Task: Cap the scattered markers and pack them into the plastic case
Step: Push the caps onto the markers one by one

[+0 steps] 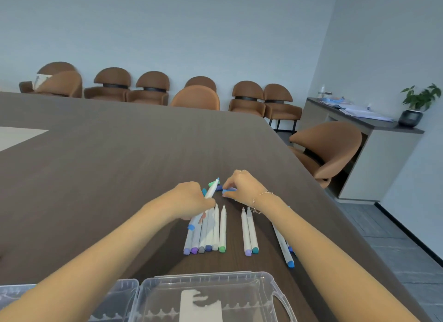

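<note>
Open tabletop (pixel 96 168) to the left and beyond both hands. Near edge blocked by the open plastic case (pixel 211 295). Between case and hands: a tight row of markers (pixel 206 235), a narrow bare strip, a marker pair (pixel 249 233), then more markers (pixel 284 247) under the right forearm.

Setting: office meeting room. Evidence: 1 large dark wood-grain conference table (pixel 119 153) fills most of the view. Matching brown upholstered chairs (pixel 151 89) line the plain pale wall (pixel 167 29) in a row, and 1 more brown chair (pixel 328 146) is drawn up at the table's right edge. In the right corner stands a low grey sideboard (pixel 383 139) carrying loose papers (pixel 359 110) and a potted plant (pixel 418 103). Floor is grey tile (pixel 395 245) with a dark skirting strip.
</note>
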### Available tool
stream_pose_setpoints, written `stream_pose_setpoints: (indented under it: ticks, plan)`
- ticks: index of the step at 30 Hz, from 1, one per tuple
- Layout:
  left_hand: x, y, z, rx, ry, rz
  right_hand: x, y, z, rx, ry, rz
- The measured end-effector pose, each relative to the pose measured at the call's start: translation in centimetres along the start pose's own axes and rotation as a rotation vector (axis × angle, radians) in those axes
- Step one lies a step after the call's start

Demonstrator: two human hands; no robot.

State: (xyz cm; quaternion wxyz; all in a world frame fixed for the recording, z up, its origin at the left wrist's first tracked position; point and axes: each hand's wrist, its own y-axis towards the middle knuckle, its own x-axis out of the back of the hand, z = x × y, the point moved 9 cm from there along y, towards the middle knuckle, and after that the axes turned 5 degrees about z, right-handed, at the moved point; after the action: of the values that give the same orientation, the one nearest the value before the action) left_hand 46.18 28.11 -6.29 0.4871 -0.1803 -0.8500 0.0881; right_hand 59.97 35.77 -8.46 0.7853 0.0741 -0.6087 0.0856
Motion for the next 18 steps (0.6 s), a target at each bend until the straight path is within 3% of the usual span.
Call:
stream_pose_setpoints:
  ticks: [4, 6, 9, 13, 15, 18]
  plan:
    - [-0.3, -0.6, 0.6, -0.023, -0.301, 0.083, -0.5, -0.2, -0.1, -0.003, -0.094, -0.027]
    - [-0.1, -0.9, 0.5, -0.038, -0.383, 0.058, 0.2, -1.2, -0.1, -0.017, 0.024, -0.08]
    - [-0.6, -1.6, 0.1, -0.072, -0.555, 0.069, 1.4, -3.9, -1.1, -0.061, 0.702, -0.149]
    - [-2.5, -2.4, -1.9, -0.137, -0.622, 0.14, 1.5, -8.2, -0.9, -0.027, 1.397, -0.047]
    - [-3.8, -2.8, -3.1, -0.141, -0.579, 0.178, 1.6, -9.6, -1.1, -0.049, 1.616, -0.04]
    - [-5.1, -3.1, -4.4, -0.152, -0.571, 0.196, 2.0, -10.3, -1.4, -0.072, 1.703, -0.064]
